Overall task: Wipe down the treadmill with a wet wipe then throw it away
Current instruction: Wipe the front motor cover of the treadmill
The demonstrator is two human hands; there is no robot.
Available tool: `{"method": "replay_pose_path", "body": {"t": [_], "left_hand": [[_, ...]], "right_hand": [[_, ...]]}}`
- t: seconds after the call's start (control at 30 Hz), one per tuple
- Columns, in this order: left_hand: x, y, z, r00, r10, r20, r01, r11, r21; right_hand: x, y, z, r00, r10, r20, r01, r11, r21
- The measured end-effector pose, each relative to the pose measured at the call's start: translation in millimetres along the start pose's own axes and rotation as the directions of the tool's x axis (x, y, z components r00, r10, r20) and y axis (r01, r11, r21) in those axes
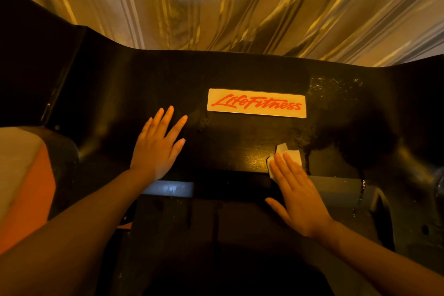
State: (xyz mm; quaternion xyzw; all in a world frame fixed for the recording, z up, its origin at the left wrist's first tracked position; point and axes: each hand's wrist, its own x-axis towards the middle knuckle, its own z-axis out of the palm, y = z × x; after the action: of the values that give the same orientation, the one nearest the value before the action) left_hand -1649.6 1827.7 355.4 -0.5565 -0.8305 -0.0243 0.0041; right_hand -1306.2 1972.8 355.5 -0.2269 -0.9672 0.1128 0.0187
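Note:
The black treadmill hood (240, 74) fills the middle of the head view, with a pale "LifeFitness" label (256, 103) at its centre. My right hand (296, 193) lies flat with fingers together, pressing a folded white wet wipe (289, 153) onto the hood's near edge, below the label's right end. Only the wipe's far corners show past my fingertips. My left hand (159, 144) rests flat on the hood left of the label, fingers spread, holding nothing. Wet streaks and droplets (334, 84) glisten on the hood's right part.
The dark treadmill belt (216, 235) runs below the hood towards me, with grey side rails (336, 187). Gold-lit curtains (240, 7) hang behind the machine. An orange and pale surface (26, 182) lies at the left edge.

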Motion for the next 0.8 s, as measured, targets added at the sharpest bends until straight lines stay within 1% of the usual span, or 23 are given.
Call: {"method": "replay_pose_path", "body": {"t": [0.07, 0.17, 0.27, 0.4, 0.5, 0.67, 0.73, 0.8], "left_hand": [[0, 0, 0, 1.0, 0.003, 0.001, -0.003, 1.0, 0.001], [-1, 1, -2, 1.0, 0.001, 0.0, -0.001, 1.0, 0.007], [-2, 2, -3, 1.0, -0.006, 0.009, 0.006, 1.0, -0.005], [-3, 2, -2, 1.0, -0.013, 0.017, 0.013, 1.0, 0.001], [-4, 1, -1, 1.0, -0.011, 0.021, 0.011, 1.0, 0.002], [-5, 2, -2, 1.0, -0.011, 0.008, 0.011, 1.0, 0.0], [-5, 2, -2, 1.0, -0.007, 0.006, 0.007, 1.0, 0.003], [-5, 2, -2, 1.0, -0.009, 0.009, 0.009, 1.0, 0.004]], "right_hand": [[4, -5, 1, 0.999, -0.052, 0.009, 0.052, 0.999, 0.005], [16, -22, 5, 0.975, -0.213, 0.057, 0.214, 0.977, -0.01], [32, -40, 14, 0.919, -0.376, 0.124, 0.385, 0.92, -0.068], [53, -52, 18, 0.851, -0.504, 0.146, 0.52, 0.848, -0.104], [62, -57, 20, 0.833, -0.536, 0.141, 0.552, 0.824, -0.128], [62, -63, 24, 0.868, -0.479, 0.134, 0.495, 0.856, -0.146], [60, -66, 26, 0.848, -0.507, 0.157, 0.529, 0.833, -0.162], [59, -69, 30, 0.802, -0.566, 0.191, 0.596, 0.78, -0.188]]}}
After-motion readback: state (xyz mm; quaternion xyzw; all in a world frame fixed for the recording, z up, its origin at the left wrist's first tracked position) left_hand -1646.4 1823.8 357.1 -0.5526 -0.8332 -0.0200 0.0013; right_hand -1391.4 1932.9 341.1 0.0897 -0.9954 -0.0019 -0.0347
